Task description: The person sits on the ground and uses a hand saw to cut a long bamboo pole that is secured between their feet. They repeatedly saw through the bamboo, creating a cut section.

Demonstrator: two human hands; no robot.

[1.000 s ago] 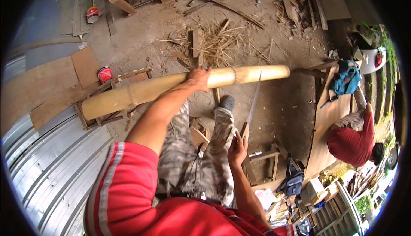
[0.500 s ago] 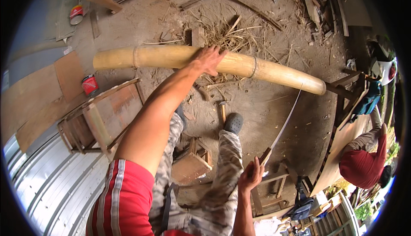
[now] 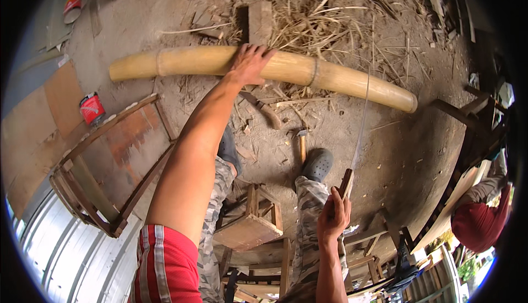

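A thick yellow bamboo pole (image 3: pixel 192 61) lies crosswise ahead of me, with ringed joints along it. My left hand (image 3: pixel 253 64) grips it from above near its middle, fingers spread over the top. My right hand (image 3: pixel 334 218) is closed around the wooden handle of a long, narrow-bladed saw (image 3: pixel 361 132). The blade points away from me, its far part crossing the pole between the right joint and the right end. Whether the blade touches the bamboo, I cannot tell.
Bamboo shavings (image 3: pixel 313 28) and a wood block (image 3: pixel 260 22) lie beyond the pole. A hammer (image 3: pixel 302 149) rests beside my shoe (image 3: pixel 318 164). A wooden frame (image 3: pixel 121 149) and red can (image 3: pixel 92 109) stand left. Another person in red (image 3: pixel 481 226) is at the right.
The saw has swung more upright, and its blade now crosses the pole farther left of the end. The whole view has shifted; my left hand stays on the pole.
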